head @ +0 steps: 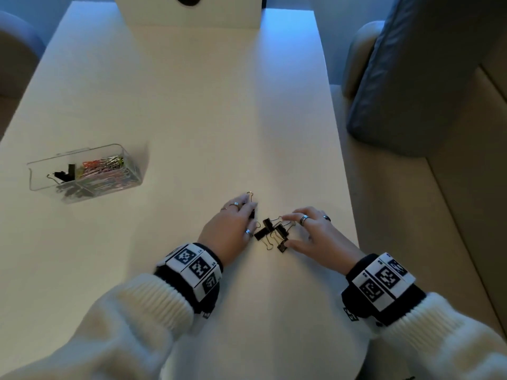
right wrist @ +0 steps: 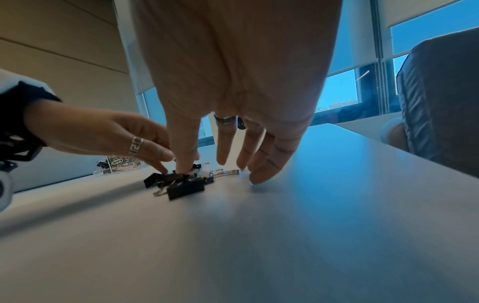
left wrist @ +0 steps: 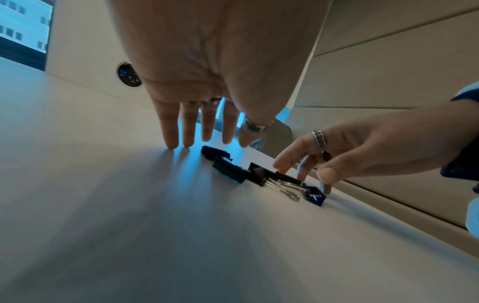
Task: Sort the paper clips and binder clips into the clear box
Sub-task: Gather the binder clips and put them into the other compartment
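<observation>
Several black binder clips (head: 271, 233) lie bunched on the white table (head: 192, 119) between my hands. My left hand (head: 241, 215) reaches in from the left with straight fingers, their tips on the table in the left wrist view (left wrist: 207, 133), and one clip (head: 251, 211) lies partly under them. My right hand (head: 290, 230) is spread over the cluster's right side, thumb beside the nearest clip (right wrist: 185, 187) and forefinger on a wire handle. Neither hand holds a clip. The clear box (head: 131, 165), far left, holds coloured paper clips and some binder clips.
A white upright panel with a round dark control (left wrist: 128, 74) closes the table's far end. A grey padded chair (head: 425, 78) stands to the right, just past the table edge (head: 348, 204) near my right hand. Another seat (head: 13, 50) is at the far left.
</observation>
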`<state>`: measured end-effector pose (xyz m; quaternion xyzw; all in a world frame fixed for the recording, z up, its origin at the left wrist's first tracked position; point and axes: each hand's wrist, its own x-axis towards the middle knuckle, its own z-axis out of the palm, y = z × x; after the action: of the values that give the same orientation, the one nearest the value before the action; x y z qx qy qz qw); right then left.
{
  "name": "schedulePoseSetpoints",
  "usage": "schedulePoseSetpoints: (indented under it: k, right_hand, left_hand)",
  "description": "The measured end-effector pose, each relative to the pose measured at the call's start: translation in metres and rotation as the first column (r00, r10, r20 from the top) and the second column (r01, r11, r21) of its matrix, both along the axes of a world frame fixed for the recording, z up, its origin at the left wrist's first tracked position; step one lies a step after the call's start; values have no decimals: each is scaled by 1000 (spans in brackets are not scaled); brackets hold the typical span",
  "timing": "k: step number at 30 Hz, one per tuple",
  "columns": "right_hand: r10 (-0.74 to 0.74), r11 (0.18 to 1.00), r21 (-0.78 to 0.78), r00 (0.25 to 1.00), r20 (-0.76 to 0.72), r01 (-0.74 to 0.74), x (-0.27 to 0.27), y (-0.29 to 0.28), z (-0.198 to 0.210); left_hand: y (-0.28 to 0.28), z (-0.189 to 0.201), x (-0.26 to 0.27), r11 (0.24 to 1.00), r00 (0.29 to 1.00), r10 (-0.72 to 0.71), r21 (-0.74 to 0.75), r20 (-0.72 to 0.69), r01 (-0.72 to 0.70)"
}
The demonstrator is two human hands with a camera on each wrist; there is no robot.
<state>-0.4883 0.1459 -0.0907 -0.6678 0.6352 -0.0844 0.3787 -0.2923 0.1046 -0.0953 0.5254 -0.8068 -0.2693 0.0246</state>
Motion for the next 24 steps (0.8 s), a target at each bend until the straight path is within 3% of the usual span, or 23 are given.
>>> schedulePoseSetpoints:
  k: [4,12,17,20,24]
  right_hand:
    - [-23,999,-46,1000,-16,23,5,-4,-4]
    - [-63,990,-129,997,-43,57,11,-3,-8]
    - [-76,993,-91,996,-38,73,9,-2,-11]
    - [-61,998,-37,998,-29,59,7,-4,-13]
    - [-62,998,11,998,4,62,6,-5,-13]
  left_hand:
    - [-11,1,-17,988,989,149,-46,-6,-149]
    - [-12,-3,-30,977,978,201,60,55,-204]
    - [-15,2,-16,947,946,302,149,-121,-283]
    - [-17,7,-1,880,849,457,275,-266,-388]
    - [-14,13,19,676,553,715,623,-427,-393]
